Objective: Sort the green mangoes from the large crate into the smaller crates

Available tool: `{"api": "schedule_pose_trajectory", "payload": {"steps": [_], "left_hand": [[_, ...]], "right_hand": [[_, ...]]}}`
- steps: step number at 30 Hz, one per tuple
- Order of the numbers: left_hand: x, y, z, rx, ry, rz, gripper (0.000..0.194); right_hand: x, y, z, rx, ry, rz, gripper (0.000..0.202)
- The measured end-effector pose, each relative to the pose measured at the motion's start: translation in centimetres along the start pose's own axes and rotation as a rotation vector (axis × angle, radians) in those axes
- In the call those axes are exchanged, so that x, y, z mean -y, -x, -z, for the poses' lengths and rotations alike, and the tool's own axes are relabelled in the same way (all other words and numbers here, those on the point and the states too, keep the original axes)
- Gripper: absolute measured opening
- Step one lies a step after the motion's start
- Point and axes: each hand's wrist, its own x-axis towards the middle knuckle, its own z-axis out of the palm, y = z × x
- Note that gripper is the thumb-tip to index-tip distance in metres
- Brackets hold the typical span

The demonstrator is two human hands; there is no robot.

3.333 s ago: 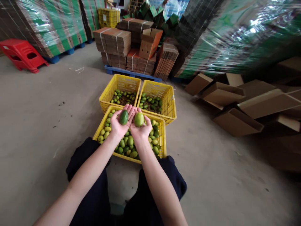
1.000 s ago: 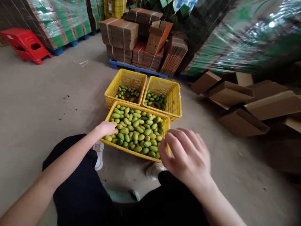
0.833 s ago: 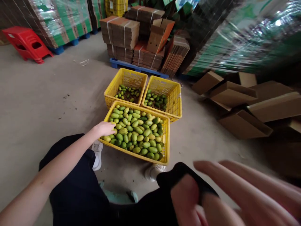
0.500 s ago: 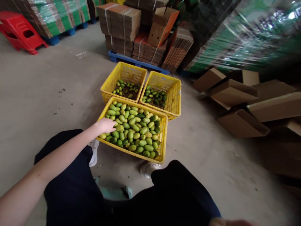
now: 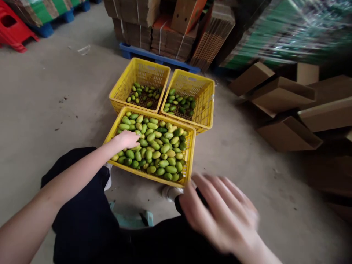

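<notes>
A yellow crate (image 5: 191,154) full of green and yellowish oval fruits (image 5: 155,145) stands nearest to me, just in front of my knees. My left hand (image 5: 128,140) rests on the fruits at the crate's left side, palm down, and its fingertips are partly lost among them; whether it grips one is hidden. In the lower right, my right hand (image 5: 220,212) hangs above my knee near the crate's front right corner. Its fingers are apart, slightly bent and blurred, with nothing seen in them.
Behind stand two more yellow crates, left (image 5: 118,90) and right (image 5: 205,126), each with some fruits. Bundled cardboard (image 5: 176,44) lies on a blue pallet (image 5: 156,57). Folded-open boxes (image 5: 288,135) lie at the right, a red stool (image 5: 13,31) at the far left.
My right hand has come up into view from the bottom edge. My left hand has shifted slightly right over the fruits. The view has tilted down somewhat.
</notes>
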Motion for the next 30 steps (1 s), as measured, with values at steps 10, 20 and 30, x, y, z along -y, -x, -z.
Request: {"api": "schedule_pose_trajectory", "payload": {"steps": [10,20,30], "left_hand": [[0.5,0.6,0.0,0.025,0.02,0.001,0.049],[2.0,2.2,-1.6,0.008,0.012,-0.022,0.048],[-3.8,0.9,-4.8,-0.009,0.092,-0.231,0.029]], "right_hand": [[-5.9,-1.4,-23.3,0.881,-0.139,0.063,0.047],[-5.5,-0.9,-20.1,0.654,-0.566,-0.487,0.032],[-2.8,-3.9,-8.3,-0.3,-1.698,-1.026,0.028]]}}
